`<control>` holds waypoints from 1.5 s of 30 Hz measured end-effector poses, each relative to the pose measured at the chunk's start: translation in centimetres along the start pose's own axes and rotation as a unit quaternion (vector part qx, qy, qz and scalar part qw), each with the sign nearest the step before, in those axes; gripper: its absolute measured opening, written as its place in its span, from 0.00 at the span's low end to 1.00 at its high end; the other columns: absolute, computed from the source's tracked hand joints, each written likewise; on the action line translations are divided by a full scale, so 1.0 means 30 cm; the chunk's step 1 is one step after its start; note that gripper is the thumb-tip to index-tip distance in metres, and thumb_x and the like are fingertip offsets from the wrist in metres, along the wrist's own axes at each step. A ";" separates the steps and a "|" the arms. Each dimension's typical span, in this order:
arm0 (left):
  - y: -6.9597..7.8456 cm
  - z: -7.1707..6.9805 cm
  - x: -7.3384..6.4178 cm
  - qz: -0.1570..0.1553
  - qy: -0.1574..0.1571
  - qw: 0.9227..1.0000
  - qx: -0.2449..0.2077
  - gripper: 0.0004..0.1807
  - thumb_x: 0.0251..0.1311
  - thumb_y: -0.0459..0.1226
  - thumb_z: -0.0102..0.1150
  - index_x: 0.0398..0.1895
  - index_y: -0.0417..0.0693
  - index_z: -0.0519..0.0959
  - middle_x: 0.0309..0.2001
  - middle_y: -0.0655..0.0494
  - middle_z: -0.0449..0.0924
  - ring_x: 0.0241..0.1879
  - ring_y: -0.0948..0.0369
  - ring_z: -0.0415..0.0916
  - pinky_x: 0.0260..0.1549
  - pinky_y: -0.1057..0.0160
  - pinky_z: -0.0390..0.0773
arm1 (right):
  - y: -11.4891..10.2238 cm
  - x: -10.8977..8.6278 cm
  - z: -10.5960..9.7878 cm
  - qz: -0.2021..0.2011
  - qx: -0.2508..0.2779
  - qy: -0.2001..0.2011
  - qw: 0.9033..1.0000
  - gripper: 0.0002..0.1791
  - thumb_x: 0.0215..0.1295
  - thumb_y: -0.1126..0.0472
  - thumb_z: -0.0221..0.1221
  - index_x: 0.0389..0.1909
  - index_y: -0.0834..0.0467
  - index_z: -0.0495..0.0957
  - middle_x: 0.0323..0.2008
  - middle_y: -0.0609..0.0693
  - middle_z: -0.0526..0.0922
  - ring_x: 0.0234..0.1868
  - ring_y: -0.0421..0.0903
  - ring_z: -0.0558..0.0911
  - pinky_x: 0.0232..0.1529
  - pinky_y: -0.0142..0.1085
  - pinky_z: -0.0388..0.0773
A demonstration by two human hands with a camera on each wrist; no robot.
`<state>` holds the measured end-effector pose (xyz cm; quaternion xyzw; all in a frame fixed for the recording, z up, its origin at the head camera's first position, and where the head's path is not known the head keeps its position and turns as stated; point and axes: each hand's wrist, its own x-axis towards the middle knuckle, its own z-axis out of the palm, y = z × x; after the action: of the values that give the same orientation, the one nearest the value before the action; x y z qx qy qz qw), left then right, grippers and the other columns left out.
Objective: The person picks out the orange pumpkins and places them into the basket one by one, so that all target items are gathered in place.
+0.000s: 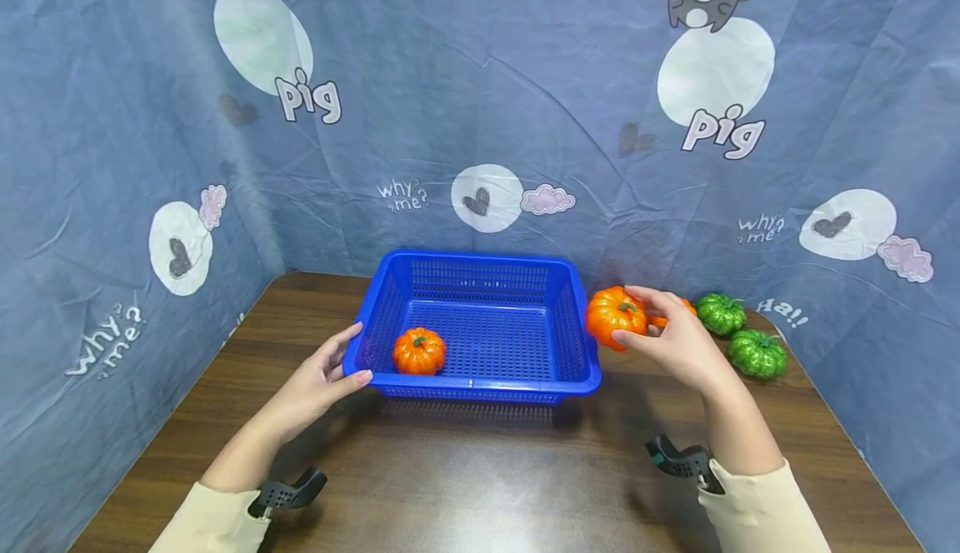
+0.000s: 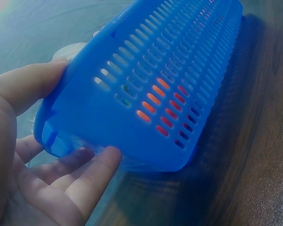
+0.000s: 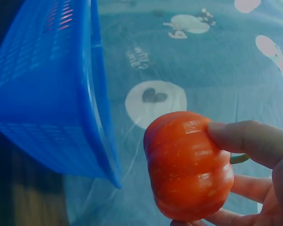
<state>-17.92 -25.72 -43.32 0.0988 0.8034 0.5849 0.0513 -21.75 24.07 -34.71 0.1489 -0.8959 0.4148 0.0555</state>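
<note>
A blue plastic basket (image 1: 480,385) with slotted walls stands on the table, one orange pumpkin (image 1: 419,351) inside at its near left corner. My left hand (image 1: 318,385) holds the basket's left end; in the left wrist view the thumb lies at the rim and the fingertips against the end wall. Just beyond the right rim, my right hand (image 1: 678,341) pinches a second orange pumpkin (image 1: 615,316) between thumb and fingers, raised over the table. The right wrist view shows this pumpkin (image 3: 188,165) beside the basket wall (image 3: 42,89), its green stem towards the palm.
Two green pumpkins (image 1: 722,314) sit at the table's right side, and another orange one (image 1: 687,310) is partly hidden behind my right hand. A blue patterned cloth (image 1: 480,103) hangs around the back and sides of the brown wooden table (image 1: 480,470).
</note>
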 end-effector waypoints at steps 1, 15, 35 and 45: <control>0.000 0.000 0.000 0.000 0.000 1.000 0.001 0.43 0.68 0.38 0.62 0.80 0.45 0.49 0.71 0.29 0.59 0.66 0.35 0.67 0.57 0.54 0.77 | -0.003 0.002 0.001 0.000 0.000 -0.002 1.000 0.37 0.62 0.55 0.70 0.69 0.62 0.68 0.59 0.65 0.69 0.57 0.65 0.78 0.55 0.54 0.79; 0.006 0.001 -0.001 -0.003 -0.001 1.000 -0.004 0.43 0.68 0.37 0.61 0.80 0.46 0.49 0.72 0.30 0.57 0.67 0.35 0.65 0.57 0.56 0.76 | -0.026 0.044 0.024 -0.009 -0.030 -0.026 0.999 0.37 0.59 0.55 0.71 0.69 0.60 0.71 0.56 0.65 0.72 0.55 0.62 0.78 0.55 0.53 0.78; 0.002 -0.002 -0.002 0.001 0.003 1.000 -0.001 0.42 0.68 0.36 0.61 0.79 0.45 0.49 0.71 0.29 0.59 0.66 0.35 0.67 0.57 0.56 0.77 | -0.092 0.104 0.051 0.003 0.024 -0.082 0.996 0.36 0.60 0.54 0.71 0.68 0.59 0.71 0.64 0.62 0.72 0.61 0.64 0.74 0.60 0.58 0.73; -0.003 -0.002 -0.001 0.001 -0.001 1.000 -0.008 0.43 0.68 0.37 0.62 0.80 0.45 0.49 0.72 0.30 0.58 0.67 0.36 0.66 0.57 0.56 0.77 | -0.140 0.157 0.078 -0.014 0.021 -0.101 0.995 0.34 0.60 0.53 0.70 0.66 0.59 0.73 0.60 0.61 0.76 0.59 0.61 0.76 0.55 0.54 0.78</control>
<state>-17.91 -25.82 -43.40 0.0996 0.7988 0.5910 0.0527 -24.85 18.69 -32.13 0.2042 -0.8856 0.4158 -0.0325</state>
